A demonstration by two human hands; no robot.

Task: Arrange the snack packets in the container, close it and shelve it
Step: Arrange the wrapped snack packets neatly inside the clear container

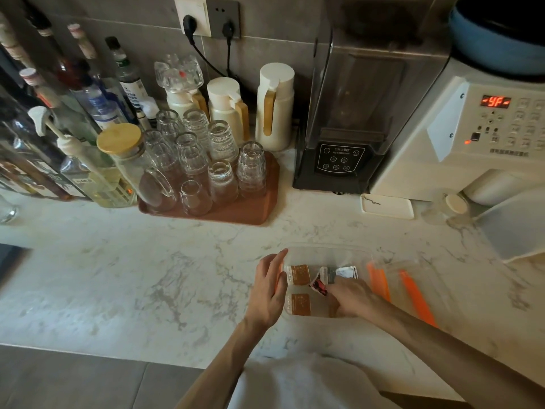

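Reaching over the counter's [147, 261] front edge, the left hand [269, 286] lies with its fingers straight and pressed together against the left wall of the clear container [324, 252]. The right hand [352, 296] dips inside, fingertips curled onto a red-and-black packet [318, 286] (pinching or merely touching, I cannot tell) beside flat brown packets [299, 276].

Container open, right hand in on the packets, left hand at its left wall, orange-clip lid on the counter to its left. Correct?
No. Head view: the orange-clip lid lies on the counter to the right of the container, not left. Rest holds: right hand in on the packets, left hand at its left wall.
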